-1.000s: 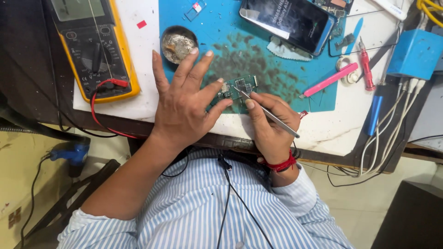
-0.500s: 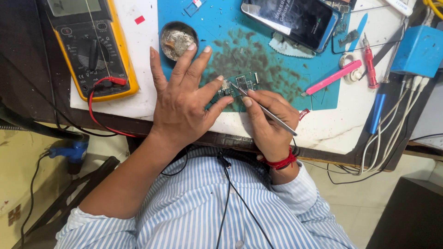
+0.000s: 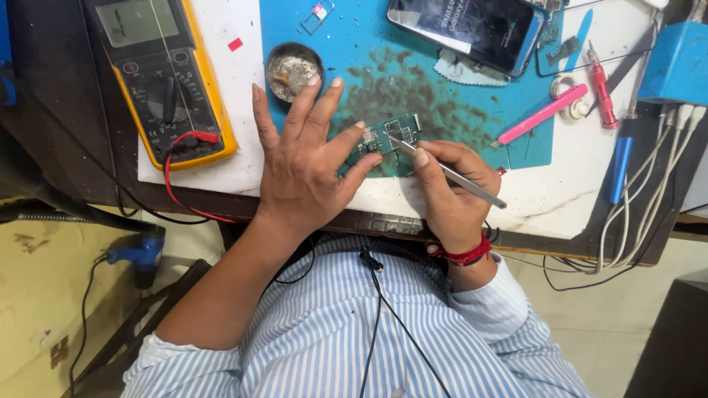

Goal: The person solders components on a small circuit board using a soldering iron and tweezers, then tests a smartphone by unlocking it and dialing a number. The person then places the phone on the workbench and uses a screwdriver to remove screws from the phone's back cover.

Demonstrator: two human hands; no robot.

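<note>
Basically: small green circuit board (image 3: 387,136) sits on the blue work mat (image 3: 472,103), near the mat's front edge, close to the person's chest. Left hand (image 3: 310,158) lies flat with fingers spread wide, thumb and forefinger tips pinning the board's left end. Right hand (image 3: 450,184) is closed in a pen grip on metal tweezers (image 3: 450,173); the tip touches the board's top face.

Surface: the mat is stained with dark flux or solder residue and lies on a white tabletop (image 3: 560,195) that is chipped along its front edge. Left of the mat, a yellow multimeter (image 3: 166,81) with a red lead (image 3: 177,180) looping off the front edge. At the mat's back-left corner, a round tin of solder residue (image 3: 293,70), just beyond the left fingertips. At the back, a smartphone (image 3: 472,29), screen dark. Right side: pink pry tool (image 3: 542,114), red screwdriver (image 3: 601,85), blue box (image 3: 678,63) with white cables (image 3: 649,199) running down off the edge.

Room: yellowish floor (image 3: 44,309) below, a blue-handled tool (image 3: 136,254) hanging under the tabletop at left. Person wears a blue-and-white striped shirt (image 3: 354,339) and a red thread wristband (image 3: 464,254) on the right wrist.
</note>
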